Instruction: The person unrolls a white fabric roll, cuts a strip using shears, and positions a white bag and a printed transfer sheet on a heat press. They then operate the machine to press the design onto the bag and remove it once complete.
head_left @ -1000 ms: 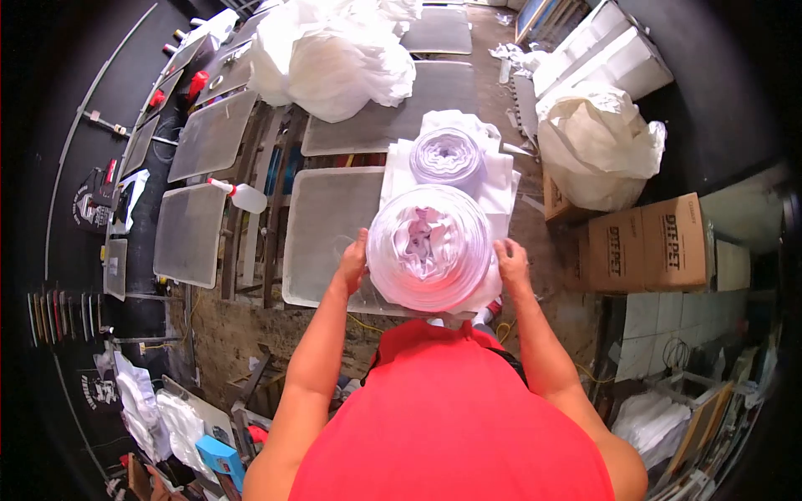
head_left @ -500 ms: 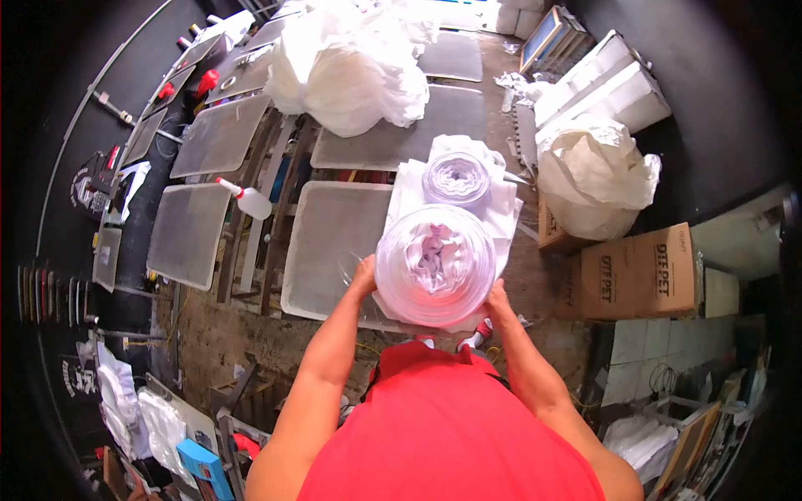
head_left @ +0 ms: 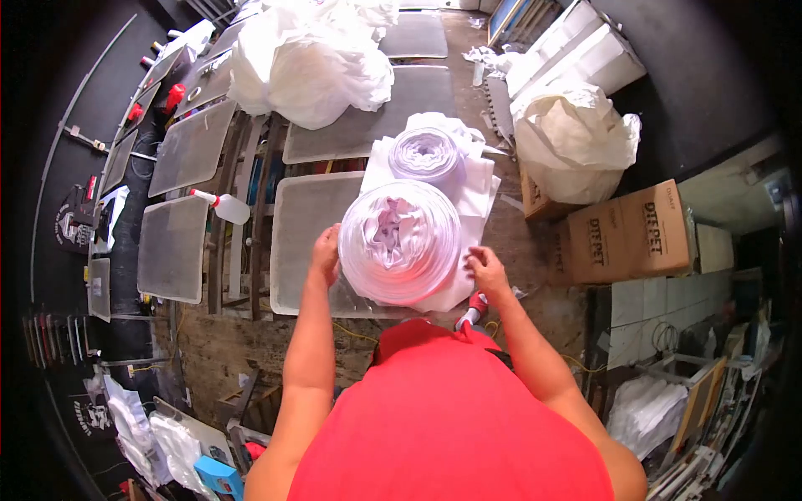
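Observation:
A large roll of white fabric [head_left: 401, 280] with a loosely folded centre stands near the front edge of a grey flat panel [head_left: 292, 221]. Right behind it is a smaller white roll [head_left: 426, 154], and white cloth [head_left: 478, 188] spreads beneath both. My left hand [head_left: 326, 253] is at the large roll's left side with its fingers curled in; whether it pinches anything there is not clear. On the other side my right hand [head_left: 487, 271] hovers by the cloth's right edge, fingers partly bent and apart, off the roll.
Big white bundles [head_left: 309, 75] lie on the panels farther back. A white squeeze bottle [head_left: 230, 209] with a red cap rests to the left. At right are cardboard boxes [head_left: 626, 234] and a stuffed whitish bag [head_left: 576, 142]. A yellow cord [head_left: 355, 332] runs along the floor.
Both hands held the large roll's sides; my right hand has come away from it, and my left fingers have curled up beside it. The whole view has shifted slightly.

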